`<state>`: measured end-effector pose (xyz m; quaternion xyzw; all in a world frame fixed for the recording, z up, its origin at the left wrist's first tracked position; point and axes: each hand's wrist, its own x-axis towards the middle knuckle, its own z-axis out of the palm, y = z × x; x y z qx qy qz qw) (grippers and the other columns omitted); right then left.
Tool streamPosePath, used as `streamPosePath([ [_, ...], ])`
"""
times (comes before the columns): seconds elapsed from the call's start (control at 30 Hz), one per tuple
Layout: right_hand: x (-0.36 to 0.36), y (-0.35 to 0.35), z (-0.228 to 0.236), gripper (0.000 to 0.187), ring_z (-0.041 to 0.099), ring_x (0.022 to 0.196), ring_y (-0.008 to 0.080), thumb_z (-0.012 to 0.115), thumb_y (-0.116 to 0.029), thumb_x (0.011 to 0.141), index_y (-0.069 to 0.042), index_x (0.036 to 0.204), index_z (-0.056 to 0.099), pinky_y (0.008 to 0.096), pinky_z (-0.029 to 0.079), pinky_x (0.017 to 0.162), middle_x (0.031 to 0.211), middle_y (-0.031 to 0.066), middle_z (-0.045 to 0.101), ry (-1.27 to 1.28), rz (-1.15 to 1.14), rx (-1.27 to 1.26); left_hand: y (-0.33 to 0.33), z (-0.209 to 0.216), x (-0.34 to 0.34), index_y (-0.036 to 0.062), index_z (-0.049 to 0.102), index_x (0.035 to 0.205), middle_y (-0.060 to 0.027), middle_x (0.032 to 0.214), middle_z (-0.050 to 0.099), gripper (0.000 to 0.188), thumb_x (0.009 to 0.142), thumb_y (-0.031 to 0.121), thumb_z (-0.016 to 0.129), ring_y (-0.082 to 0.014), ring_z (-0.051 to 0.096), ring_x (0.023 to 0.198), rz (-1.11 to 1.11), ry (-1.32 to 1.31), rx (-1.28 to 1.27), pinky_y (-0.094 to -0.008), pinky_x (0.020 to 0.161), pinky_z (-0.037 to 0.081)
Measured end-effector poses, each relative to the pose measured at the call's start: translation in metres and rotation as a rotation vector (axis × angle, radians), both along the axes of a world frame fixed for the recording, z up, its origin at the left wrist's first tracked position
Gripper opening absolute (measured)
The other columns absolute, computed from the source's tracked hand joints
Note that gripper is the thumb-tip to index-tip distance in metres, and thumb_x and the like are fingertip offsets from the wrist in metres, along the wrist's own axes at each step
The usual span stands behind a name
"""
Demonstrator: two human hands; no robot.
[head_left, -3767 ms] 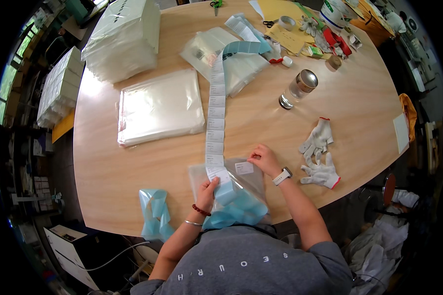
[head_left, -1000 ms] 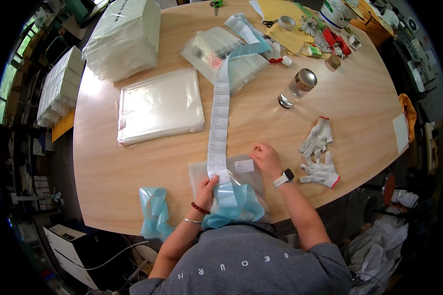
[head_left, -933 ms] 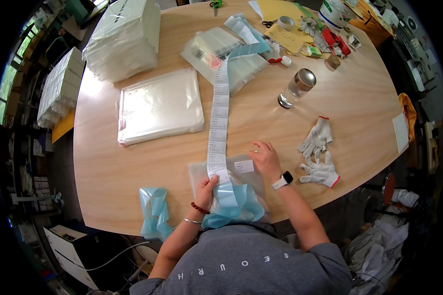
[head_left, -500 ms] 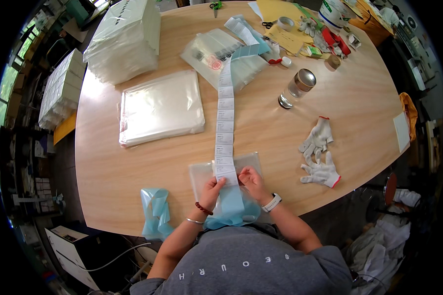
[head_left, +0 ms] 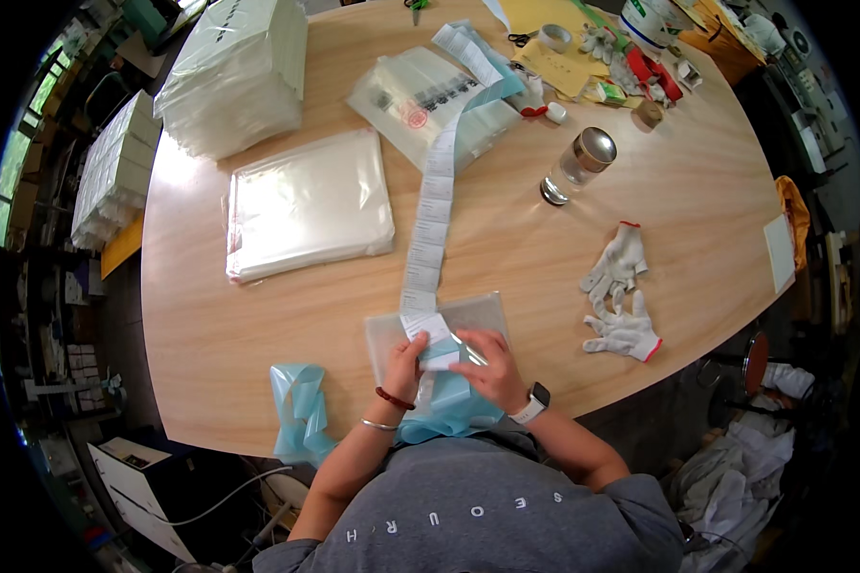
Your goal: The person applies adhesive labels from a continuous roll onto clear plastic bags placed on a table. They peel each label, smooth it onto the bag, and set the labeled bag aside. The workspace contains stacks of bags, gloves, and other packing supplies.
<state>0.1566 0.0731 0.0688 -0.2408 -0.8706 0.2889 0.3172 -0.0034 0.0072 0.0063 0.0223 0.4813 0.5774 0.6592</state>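
Note:
A long strip of white printed labels [head_left: 428, 224] runs down the table toward me. My left hand [head_left: 404, 371] pinches its near end, thumb on top. My right hand [head_left: 492, 371] is at the right edge of the same end, thumb and fingers closing on a label there. Light blue backing tape [head_left: 459, 406] hangs in loops below both hands, against my shirt. Beneath the hands lies a clear plastic bag [head_left: 478, 311], partly covered by the strip. The strip's far end rests across a pile of printed clear bags [head_left: 406, 95].
A stack of clear bags [head_left: 306, 205] lies left, with a taller wrapped stack [head_left: 239, 76] behind it. Loose blue tape [head_left: 299, 411] hangs over the near edge. To the right are a glass bottle [head_left: 578, 164] and white gloves [head_left: 623, 329]. Tape rolls and envelopes crowd the far right.
The strip's near end has bent and lifted between my hands, its middle swinging left. My right hand has turned and moved onto the label's edge.

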Motion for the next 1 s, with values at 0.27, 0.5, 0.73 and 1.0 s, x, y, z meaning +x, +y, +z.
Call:
streamPosePath([
  [0.27,0.021,0.042,-0.036,0.009,0.058,0.063,0.0182,0.060,-0.004,0.073,0.001,0.080,0.061,0.0260,0.046,0.059,0.073,0.0099,0.061,0.054,-0.443,-0.675,-0.004,0.005,-0.008,0.0043,0.054,0.096,-0.0040,0.090,0.059,0.022,0.084,0.022,0.051,-0.0130,0.057,0.080,0.026,-0.114,-0.033,-0.0254,0.070,0.046],
  [0.5,0.010,0.053,-0.060,0.012,0.058,0.062,0.0192,0.060,-0.009,0.073,0.001,0.080,0.060,0.0271,0.046,0.058,0.072,0.0112,0.060,-0.036,-0.395,-0.582,-0.005,0.004,-0.005,0.0036,0.054,0.097,-0.0039,0.090,0.059,0.023,0.084,0.023,0.052,-0.0124,0.057,0.079,0.025,-0.061,-0.011,-0.0247,0.069,0.046],
  [0.73,0.000,0.050,-0.057,0.052,0.053,0.079,0.0244,0.069,-0.025,0.063,-0.010,0.108,0.046,0.0334,0.045,0.065,0.086,0.0082,0.053,-0.425,-0.399,-0.062,-0.007,0.001,-0.006,0.0035,0.055,0.096,-0.0037,0.088,0.060,0.022,0.084,0.022,0.051,-0.0126,0.058,0.078,0.004,-0.039,-0.002,-0.0259,0.069,0.046],
  [1.0,0.009,0.096,-0.055,0.016,0.054,0.069,0.0214,0.067,-0.018,0.064,-0.006,0.072,0.059,0.0322,0.043,0.059,0.075,0.0070,0.053,-0.327,-0.213,-0.490,-0.007,-0.001,-0.005,0.0024,0.055,0.096,-0.0042,0.090,0.060,0.023,0.084,0.021,0.052,-0.0131,0.057,0.079,0.018,-0.033,0.009,-0.0271,0.070,0.046],
])
